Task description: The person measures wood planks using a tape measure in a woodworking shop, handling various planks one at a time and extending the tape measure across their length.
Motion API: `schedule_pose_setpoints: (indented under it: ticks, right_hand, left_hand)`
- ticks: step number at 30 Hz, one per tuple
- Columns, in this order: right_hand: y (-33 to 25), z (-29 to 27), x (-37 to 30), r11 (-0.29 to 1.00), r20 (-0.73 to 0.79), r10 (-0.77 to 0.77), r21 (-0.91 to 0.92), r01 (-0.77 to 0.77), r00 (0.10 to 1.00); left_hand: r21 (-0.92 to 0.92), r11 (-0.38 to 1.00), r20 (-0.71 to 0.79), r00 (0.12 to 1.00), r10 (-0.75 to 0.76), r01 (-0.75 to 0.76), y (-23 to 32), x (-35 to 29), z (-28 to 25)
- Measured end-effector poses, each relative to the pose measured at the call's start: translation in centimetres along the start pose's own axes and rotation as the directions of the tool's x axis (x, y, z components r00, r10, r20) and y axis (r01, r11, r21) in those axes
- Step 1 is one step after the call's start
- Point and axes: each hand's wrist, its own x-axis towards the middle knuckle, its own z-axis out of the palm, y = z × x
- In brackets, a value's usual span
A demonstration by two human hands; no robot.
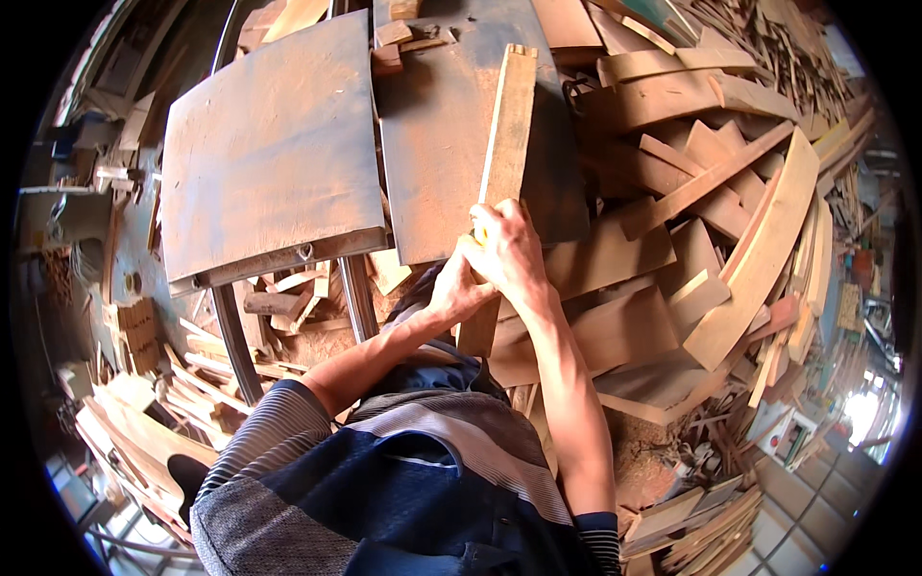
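Note:
A long, pale wooden board (pixel 511 134) points away from me, its far part over the rusty metal table top (pixel 432 144) and its near end by my waist. My right hand (pixel 511 252) is closed on the board near its middle. Just below and to the left, touching it, my left hand (pixel 461 286) is closed at the board's left edge. A small yellow thing (pixel 481 230) shows between the fingers; its kind is mostly hidden. Along the board's left side runs a bright, thin strip.
Another rusty metal plate (pixel 274 154) on dark legs lies left, across a narrow gap. Small wood blocks (pixel 392 43) sit at the table's far end. Curved and straight boards (pixel 759 250) pile up on the right. Offcuts (pixel 182 403) and sawdust cover the floor at lower left.

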Motion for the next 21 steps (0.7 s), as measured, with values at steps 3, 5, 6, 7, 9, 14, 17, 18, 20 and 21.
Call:
schedule_pose_setpoints:
  ticks: [3,5,6,7,9,14,17,18,20,21]
  right_hand:
    - [-0.1,-0.3,0.5,0.989,0.074,0.003,-0.151,0.008,0.997]
    - [0.0,-0.9,0.6,0.976,0.081,0.006,-0.219,0.012,0.997]
    - [0.9,-1.8,0.4,0.989,0.113,0.028,-0.147,-0.012,0.993]
    - [2.0,-2.9,0.1,0.996,0.141,0.054,-0.077,-0.043,0.989]
    - [4.3,-4.5,-0.6,0.994,0.182,0.035,-0.104,-0.016,0.983]
    - [7.7,-8.7,-3.4,0.993,0.034,0.074,-0.094,-0.071,0.997]
    - [8.9,-9.6,-4.8,0.995,-0.019,0.089,-0.04,-0.089,0.996]
    - [8.9,-9.7,-4.9,0.995,-0.015,0.093,-0.038,-0.094,0.996]
    - [8.9,-9.8,-4.9,0.994,-0.004,0.101,-0.035,-0.101,0.995]
    - [9.0,-9.6,-4.8,0.995,-0.013,0.093,-0.046,-0.094,0.996]
  left_hand:
    - [0.057,0.997,0.072,0.996,-0.06,0.055,1.4,0.1,-0.5]
    - [0.102,0.99,0.0,0.995,-0.095,0.094,2.8,-0.4,-1.3]
    - [0.141,0.984,-0.031,0.994,-0.109,0.112,3.3,-0.5,-1.3]
    - [0.172,0.984,-0.044,0.998,-0.042,0.049,3.1,-0.4,-1.3]
    - [0.119,0.991,0.02,0.997,-0.07,0.067,3.1,-0.4,-1.5]
    - [0.179,0.981,-0.02,0.996,0.081,-0.076,1.5,-0.3,-1.0]
    - [0.202,0.969,-0.016,0.989,0.146,-0.139,1.8,0.0,-1.1]
    - [0.205,0.968,-0.009,0.989,0.149,-0.144,2.1,0.1,-1.2]
    - [0.176,0.976,-0.002,0.991,0.134,-0.132,2.5,0.0,-1.3]
    - [0.162,0.979,0.0,0.992,0.128,-0.127,2.6,0.1,-1.4]
